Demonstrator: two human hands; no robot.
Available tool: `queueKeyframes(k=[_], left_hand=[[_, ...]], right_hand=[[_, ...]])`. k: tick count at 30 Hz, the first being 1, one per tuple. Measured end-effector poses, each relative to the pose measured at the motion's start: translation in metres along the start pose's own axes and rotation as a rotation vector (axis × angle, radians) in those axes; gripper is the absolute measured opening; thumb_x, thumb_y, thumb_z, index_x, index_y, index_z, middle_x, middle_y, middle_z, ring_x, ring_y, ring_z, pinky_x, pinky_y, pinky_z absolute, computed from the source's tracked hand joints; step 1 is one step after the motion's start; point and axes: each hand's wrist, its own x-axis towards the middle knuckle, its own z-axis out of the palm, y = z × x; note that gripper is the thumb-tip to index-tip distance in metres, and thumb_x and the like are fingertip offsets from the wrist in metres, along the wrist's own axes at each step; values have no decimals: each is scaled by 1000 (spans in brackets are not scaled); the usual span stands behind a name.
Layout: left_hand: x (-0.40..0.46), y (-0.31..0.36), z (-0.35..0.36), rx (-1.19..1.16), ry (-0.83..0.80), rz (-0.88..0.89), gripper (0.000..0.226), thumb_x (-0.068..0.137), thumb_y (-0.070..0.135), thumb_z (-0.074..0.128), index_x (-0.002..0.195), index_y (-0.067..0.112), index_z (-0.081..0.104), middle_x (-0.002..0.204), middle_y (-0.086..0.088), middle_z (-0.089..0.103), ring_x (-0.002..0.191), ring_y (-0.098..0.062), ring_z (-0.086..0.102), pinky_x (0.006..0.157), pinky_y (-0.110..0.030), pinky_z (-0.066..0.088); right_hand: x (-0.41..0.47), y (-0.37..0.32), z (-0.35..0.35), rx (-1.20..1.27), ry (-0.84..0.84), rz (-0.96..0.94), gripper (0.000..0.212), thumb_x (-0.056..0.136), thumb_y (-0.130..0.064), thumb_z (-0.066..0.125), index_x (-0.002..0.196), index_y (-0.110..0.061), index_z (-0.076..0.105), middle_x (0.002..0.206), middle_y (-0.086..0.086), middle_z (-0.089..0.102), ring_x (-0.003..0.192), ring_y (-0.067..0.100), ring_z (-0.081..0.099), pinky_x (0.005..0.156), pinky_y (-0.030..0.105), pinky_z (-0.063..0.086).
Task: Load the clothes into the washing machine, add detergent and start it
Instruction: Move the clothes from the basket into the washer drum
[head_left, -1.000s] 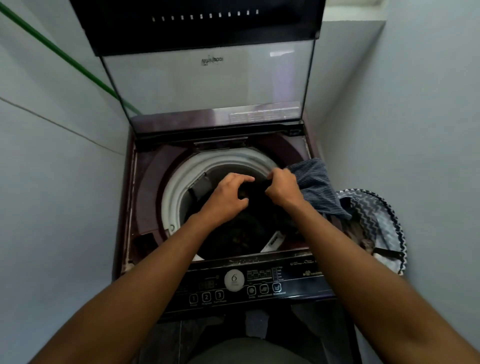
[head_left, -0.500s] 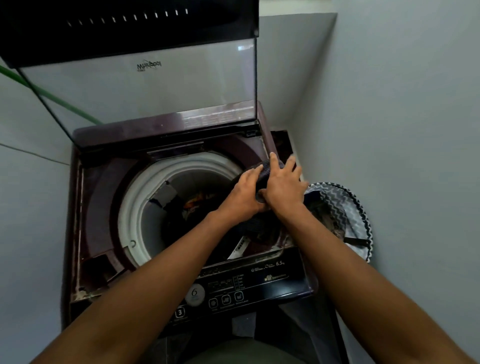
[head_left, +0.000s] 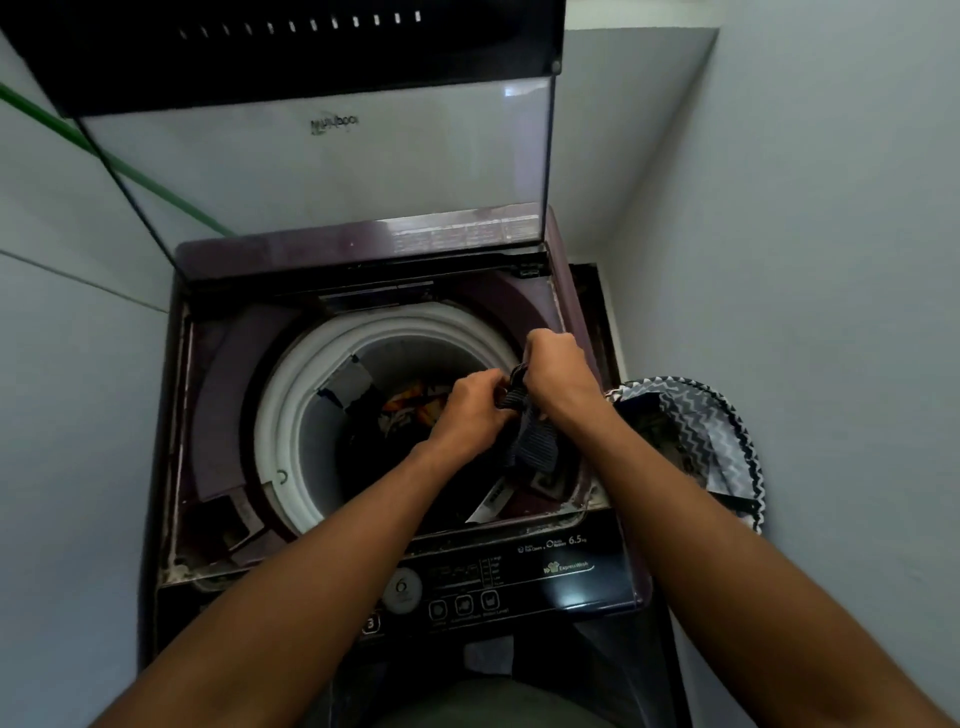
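- The striped garment (head_left: 530, 441), dark blue-grey with thin pale lines, hangs bunched over the right side of the drum opening (head_left: 395, 415), its lower end drooping toward the front right of the opening.
- The right hand (head_left: 558, 371) has its grip curled tight round the top of the garment, knuckles up, above the drum's right rim.
- The left hand (head_left: 475, 408) pinches the same cloth just beside the right hand; the 2 hands touch or nearly touch.
- Inside the drum lie other clothes (head_left: 410, 408), dark with a patch of orange and white; what they are is too dim to tell.
- The washing machine (head_left: 208, 415) is a top loader with a maroon deck and a white ring round the drum. Its glass lid (head_left: 337, 171) stands raised at the back.
- The control panel (head_left: 467, 587) along the front edge bears a round dial marked 6, a row of small buttons and a "6.5" label.
- A laundry basket (head_left: 701, 431) with a grey-and-white zigzag lining stands just right of the machine, against the wall.
- A green pipe (head_left: 130, 171) runs slantwise along the left wall behind the lid.
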Motion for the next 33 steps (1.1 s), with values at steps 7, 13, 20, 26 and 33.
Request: queueKeyframes(k=[7,13,20,26,33], left_hand=[[-10,-47,-64,111,296,-10,34,72,-3,67,95,22,71,84,5,51,75,-10,49,66,-20,39],[-21,-89,-86,151,177,-98,58,73,5,73,127,24,62,121,-1,52,116,-20,51,104,-33,45],[-31,-99,-91,75,146,-105,56,75,3,72,126,23,62,124,-1,54,119,-19,53,103,-34,47],[-31,-88,-92,70,152,-56,50,80,2,72,126,21,64,122,0,55,105,-11,54,92,-19,43],[-21,-44,-75,18,169,57,30,88,15,67,118,23,66,111,6,58,92,-8,58,86,-22,48]], right_hand=[[9,-47,40,238,-98,-68,13,85,-1,62,83,-13,58,79,11,63,59,30,66,50,45,59],[8,-82,74,202,-200,-94,21,82,-5,68,100,-15,62,93,8,66,74,25,67,60,38,58],[4,-90,91,117,-227,-112,16,81,-7,63,95,-12,69,92,8,69,83,26,66,72,43,58],[3,-86,78,151,-150,-97,10,82,-9,63,88,-12,69,88,9,70,80,25,66,62,34,53],[-2,-60,47,250,54,-77,11,80,-12,65,91,-9,70,90,8,69,84,25,66,73,40,57]])
